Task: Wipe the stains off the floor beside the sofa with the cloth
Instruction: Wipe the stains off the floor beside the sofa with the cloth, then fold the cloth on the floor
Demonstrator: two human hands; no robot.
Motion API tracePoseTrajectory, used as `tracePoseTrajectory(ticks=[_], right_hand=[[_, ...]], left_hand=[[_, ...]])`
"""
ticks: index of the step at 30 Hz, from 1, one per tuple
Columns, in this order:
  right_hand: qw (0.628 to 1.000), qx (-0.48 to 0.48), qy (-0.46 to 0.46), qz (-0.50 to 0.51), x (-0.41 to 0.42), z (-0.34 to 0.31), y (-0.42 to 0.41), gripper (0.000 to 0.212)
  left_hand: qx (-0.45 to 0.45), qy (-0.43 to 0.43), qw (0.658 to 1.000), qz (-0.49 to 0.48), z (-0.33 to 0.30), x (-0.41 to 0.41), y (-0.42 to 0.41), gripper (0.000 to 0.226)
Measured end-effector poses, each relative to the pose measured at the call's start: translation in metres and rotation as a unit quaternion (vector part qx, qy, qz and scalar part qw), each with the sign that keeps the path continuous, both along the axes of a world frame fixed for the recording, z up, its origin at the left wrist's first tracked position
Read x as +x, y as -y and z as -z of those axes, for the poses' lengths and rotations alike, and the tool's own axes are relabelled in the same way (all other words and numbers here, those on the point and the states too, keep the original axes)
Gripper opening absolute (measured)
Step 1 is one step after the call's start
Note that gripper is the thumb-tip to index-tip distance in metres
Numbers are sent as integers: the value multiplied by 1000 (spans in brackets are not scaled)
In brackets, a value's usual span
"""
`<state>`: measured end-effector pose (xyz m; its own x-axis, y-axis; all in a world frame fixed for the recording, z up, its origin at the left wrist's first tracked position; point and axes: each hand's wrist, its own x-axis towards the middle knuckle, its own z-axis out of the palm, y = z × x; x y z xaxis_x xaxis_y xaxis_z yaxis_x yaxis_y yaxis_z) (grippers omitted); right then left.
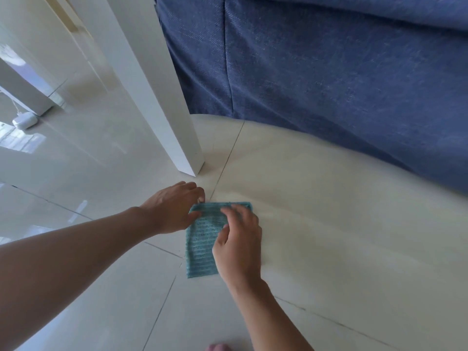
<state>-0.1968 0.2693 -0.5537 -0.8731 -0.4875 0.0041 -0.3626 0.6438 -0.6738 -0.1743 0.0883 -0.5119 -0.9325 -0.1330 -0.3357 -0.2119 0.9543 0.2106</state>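
A teal ribbed cloth [202, 247] lies folded flat on the pale tiled floor [316, 224], just in front of the blue sofa [329, 72]. My left hand [174, 209] pinches the cloth's far left corner. My right hand [239, 241] rests over its right side, fingers curled on the far edge. No stain shows clearly on the tiles around the cloth.
A white table leg [174, 117] stands on the floor just beyond the cloth, next to the sofa's side. A small white device with a cord [24, 120] lies far left by another white leg [22, 92]. A toe [219, 347] shows at the bottom edge.
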Motion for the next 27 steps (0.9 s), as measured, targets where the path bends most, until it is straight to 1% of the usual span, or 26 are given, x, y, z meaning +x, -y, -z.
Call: tracePoseTrajectory(ticks=[1,3,5,7,9,10,12,14,15,17,20,22,25,27], right_hand=[[1000,17,1,-6,-10,-2,-3,45],[995,88,-2,-46,-29,-5,-8,50],[989,126,7,-83,-44,-8,-10,47],[987,119,16,-107,-51,-11,-10,34],[989,94,32,-112,-56,-14,-10,20],[990,75,47,-106,-58,-15,-10,17],[991,41,89,-93,-62,-17,-13,20],[986,45,121,-108,-69,-18,-16,29],[983,54,128,-120,-74,-19,-18,30],[982,55,137,-121,-85,-20,-23,21],[990,11,127,-67,-105,-28,-37,13],[994,-38,96,-31,-120,-37,-46,12],[990,-123,63,3,-138,-56,-57,12],[986,-163,37,12,-146,-68,-63,12]], left_hand=[[-1,8,1000,4,0,-1,0,27],[-1,12,1000,17,0,-3,0,24],[-1,7,1000,27,-1,-4,-4,23],[8,14,1000,20,-4,-4,-8,21],[42,34,999,-2,-7,-5,-10,20],[65,42,997,-12,-8,-5,-10,20],[108,47,993,-27,-8,-7,-9,25],[124,47,991,-34,-8,-12,-8,34],[122,46,991,-29,-7,-14,-8,34],[117,36,992,-12,-7,-21,-10,25],[150,-12,988,-19,-12,-34,-16,14],[174,-78,981,-28,-20,-48,-22,11],[200,-178,963,-34,-38,-73,-29,11],[192,-219,956,-26,-49,-85,-31,12]])
